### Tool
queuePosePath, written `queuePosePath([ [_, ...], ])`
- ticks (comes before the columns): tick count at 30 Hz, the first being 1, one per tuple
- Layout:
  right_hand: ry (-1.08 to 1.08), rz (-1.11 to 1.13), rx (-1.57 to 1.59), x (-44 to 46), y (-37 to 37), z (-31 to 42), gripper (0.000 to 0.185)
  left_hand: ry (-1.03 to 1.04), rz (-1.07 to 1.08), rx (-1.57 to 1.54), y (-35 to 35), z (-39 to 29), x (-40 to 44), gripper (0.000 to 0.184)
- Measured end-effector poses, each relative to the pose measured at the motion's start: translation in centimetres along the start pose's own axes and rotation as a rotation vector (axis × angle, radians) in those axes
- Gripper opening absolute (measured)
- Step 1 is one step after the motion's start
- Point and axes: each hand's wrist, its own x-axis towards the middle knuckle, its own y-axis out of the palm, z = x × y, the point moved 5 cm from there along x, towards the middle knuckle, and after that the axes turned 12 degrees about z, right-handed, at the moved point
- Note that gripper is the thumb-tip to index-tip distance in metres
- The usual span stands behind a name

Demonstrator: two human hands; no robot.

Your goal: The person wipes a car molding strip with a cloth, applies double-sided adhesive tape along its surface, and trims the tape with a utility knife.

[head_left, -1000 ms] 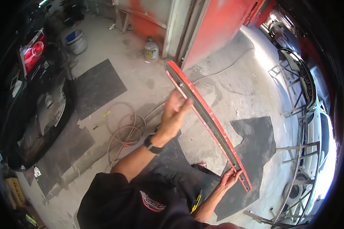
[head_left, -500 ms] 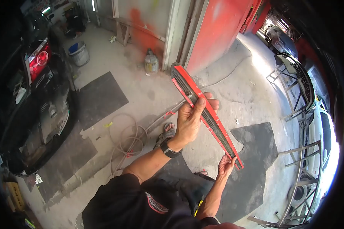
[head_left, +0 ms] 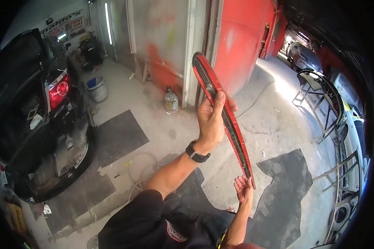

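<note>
Red edging in two bands runs along one long, dark strip (head_left: 234, 133), which is held up in front of the person, above the floor (head_left: 166, 135), with its rounded upper end in front of a door frame. Half a second ago it leaned over further; now it stands steeper, though tilted, and higher in view. Two hands carry it. The left hand (head_left: 211, 124) is closed round the upper part, thumb across the front and fingers behind, as it was half a second ago; a full second ago those fingers were spread and the thumb did not cross the strip. The right hand (head_left: 243, 190) pinches near the lower end, other fingers loosely curled. One wristwatch (head_left: 198, 152) sits on the left wrist.

The view has tipped upward too: lettering (head_left: 68, 25) on the back wall now shows at upper left, and the hose (head_left: 139, 179) sits lower in view.

Counted around them: one bucket (head_left: 97, 92), one jug (head_left: 171, 101) by the wall, one black car (head_left: 37, 141) with one lit-looking red tail light (head_left: 60, 89), and at least three dark mats (head_left: 122, 137) on the floor.
</note>
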Motion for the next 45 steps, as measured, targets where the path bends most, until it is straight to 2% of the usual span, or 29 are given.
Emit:
queuePosePath([
  [7, -0.062, -0.21, -0.275, -9.3, -0.1, 3.6, 0.043, 0.039, 0.132, 0.123, 2.7, -0.2, 4.6, 0.027],
  [8, -0.084, -0.246, -0.316, -10.8, -0.6, 4.5, 0.043, 0.012, 0.135, 0.159, 3.4, -0.3, 4.9, 0.033],
  [11, -0.159, -0.369, -0.422, -15.7, -1.5, 6.4, 0.042, 0.032, 0.164, 0.221, 4.4, 0.0, 7.0, 0.03],
  [12, -0.184, -0.431, -0.478, -17.4, -1.3, 6.8, 0.04, 0.034, 0.17, 0.304, 4.9, -0.2, 7.6, 0.037],
  [17, -0.161, -0.602, -0.814, -24.7, 1.5, 6.8, 0.027, 0.019, 0.37, 0.503, 7.9, -0.6, 13.2, 0.045],
  [19, -0.227, -0.545, -0.917, -26.4, 2.0, 5.4, 0.018, -0.009, 0.477, 0.532, 10.0, -0.2, 15.0, 0.039],
  [20, -0.187, -0.599, -1.0, -27.4, 2.8, 4.3, 0.02, -0.023, 0.496, 0.506, 11.3, 0.0, 15.8, 0.037],
  [21, -0.086, -0.661, -1.224, -27.8, 5.0, 4.1, 0.018, -0.171, 0.649, 0.587, 11.2, 1.9, 16.5, 0.036],
  [22, -0.127, -0.652, -1.419, -27.7, 7.5, 3.9, 0.016, -0.374, 0.717, 0.583, 9.6, 7.6, 14.1, 0.036],
  [23, -0.028, -0.651, -1.521, -28.1, 8.8, 3.2, 0.018, -0.564, 0.786, 0.587, 9.0, 10.9, 9.7, 0.035],
  [25, 0.041, -0.605, -1.638, -29.1, 10.2, 0.9, 0.021, -0.866, 0.924, 0.614, 7.8, 12.5, 2.4, 0.034],
  [27, 0.103, -0.586, -1.766, -29.8, 9.2, -1.8, 0.023, -0.983, 1.071, 0.665, 7.9, 14.3, -0.5, 0.033],
  [28, 0.123, -0.567, -1.794, -30.0, 9.7, -2.4, 0.023, -0.984, 1.107, 0.881, 6.8, 16.1, -4.9, 0.031],
  [29, 0.132, -0.547, -1.82, -29.9, 10.0, -2.9, 0.023, -1.05, 1.218, 0.896, 5.8, 17.9, -9.5, 0.034],
  [30, 0.116, -0.583, -1.811, -30.0, 10.2, -3.3, 0.023, -1.18, 1.309, 0.827, 4.8, 19.2, -14.1, 0.038],
  [31, 0.1, -0.621, -1.805, -30.2, 10.6, -3.7, 0.023, -1.364, 1.249, 0.54, 3.8, 20.2, -18.7, 0.042],
  [33, 0.098, -0.706, -1.795, -31.4, 10.5, -4.0, 0.021, -1.641, 1.246, 0.402, 1.8, 21.0, -26.3, 0.047],
  [35, 0.139, -0.801, -1.759, -32.6, 9.4, -4.6, 0.02, -1.802, 1.193, 0.244, 0.5, 21.3, -32.1, 0.048],
  [39, 0.13, -1.054, -1.626, -37.5, 6.3, -5.3, 0.014, -1.951, 1.168, 0.335, -1.0, 21.2, -37.3, 0.05],
  [41, 0.33, -1.216, -1.477, -42.5, 3.9, -7.7, 0.013, -2.004, 1.199, 0.327, -2.0, 20.7, -39.6, 0.049],
  [43, 0.613, -1.17, -1.435, -46.7, 3.5, -11.7, 0.015, -2.028, 1.233, 0.275, -4.4, 19.9, -43.1, 0.047],
  [45, 0.727, -0.95, -1.459, -48.3, 5.8, -16.7, 0.017, -1.962, 1.328, 0.32, -3.8, 19.0, -43.7, 0.046],
])
